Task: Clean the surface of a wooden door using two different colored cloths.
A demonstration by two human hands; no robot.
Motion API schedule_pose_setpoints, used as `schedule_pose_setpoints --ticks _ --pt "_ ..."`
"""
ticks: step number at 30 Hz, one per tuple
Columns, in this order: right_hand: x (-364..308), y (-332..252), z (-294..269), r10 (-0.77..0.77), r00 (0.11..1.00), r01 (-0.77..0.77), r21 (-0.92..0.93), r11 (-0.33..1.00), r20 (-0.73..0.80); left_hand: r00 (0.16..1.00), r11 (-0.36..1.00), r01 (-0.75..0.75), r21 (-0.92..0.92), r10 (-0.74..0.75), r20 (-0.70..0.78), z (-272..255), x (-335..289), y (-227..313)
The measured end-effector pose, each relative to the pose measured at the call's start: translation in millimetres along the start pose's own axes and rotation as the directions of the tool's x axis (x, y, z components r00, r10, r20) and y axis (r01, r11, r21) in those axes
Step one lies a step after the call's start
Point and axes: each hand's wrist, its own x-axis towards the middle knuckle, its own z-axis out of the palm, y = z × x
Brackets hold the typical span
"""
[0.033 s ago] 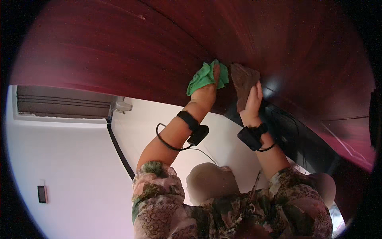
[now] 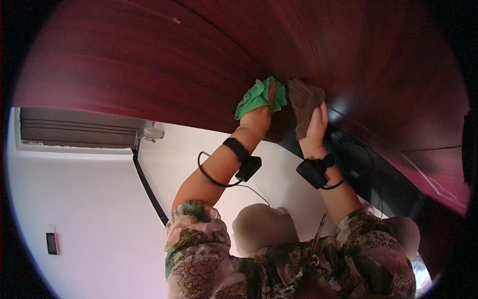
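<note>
A crumpled green cloth [image 2: 255, 97] is in my left hand [image 2: 258, 117], pressed against a dark red wooden surface [image 2: 164, 65]. The cloth covers most of that hand's fingers. Just to its right, my right hand [image 2: 316, 128] grips a brown cloth [image 2: 304, 98], which also lies against the wood. Its thumb and part of its fingers show along the cloth's edge. A small gap separates the two cloths. Each wrist carries a black strap with a small box and a cable.
A glossy black panel [image 2: 358, 159] with a thin cable sits right of my right wrist. Beyond my left arm, a white wall [image 2: 99, 199] bears a small dark device [image 2: 52, 243] and a grey blind [image 2: 79, 128]. A rounded beige shape [image 2: 264, 229] lies between my arms.
My left hand and the green cloth have shifted very slightly to the right. My right hand with the brown cloth stays practically where it was.
</note>
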Motion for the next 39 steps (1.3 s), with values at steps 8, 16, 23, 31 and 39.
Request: schedule_pose_setpoints --ticks 8,16,23,31,39 --pt "-1.8 -4.6 3.6 0.006 1.000 -0.005 -0.082 0.997 0.006 0.899 0.943 -0.045 -0.330 0.182 0.397 1.2 15.4 38.1" --pt "-7.0 13.0 36.5 0.016 0.993 -0.009 -0.059 0.998 0.119 0.976 0.867 0.191 -0.460 -0.120 0.180 134.1 7.2 73.4" --pt "-6.3 -11.2 -1.1 0.078 0.997 -0.077 -0.154 0.985 0.001 0.891 0.941 -0.180 -0.287 0.279 0.358 23.9 -3.1 45.5" --pt "-3.2 -1.7 -4.8 0.035 0.998 -0.023 -0.236 0.971 0.049 0.891 0.963 -0.199 -0.181 0.255 0.375 6.9 -20.8 40.1" --pt "3.2 -21.6 -35.7 -0.045 0.999 0.053 -0.351 0.935 0.030 0.944 0.938 -0.228 -0.262 0.279 0.174 90.8 21.4 175.7"
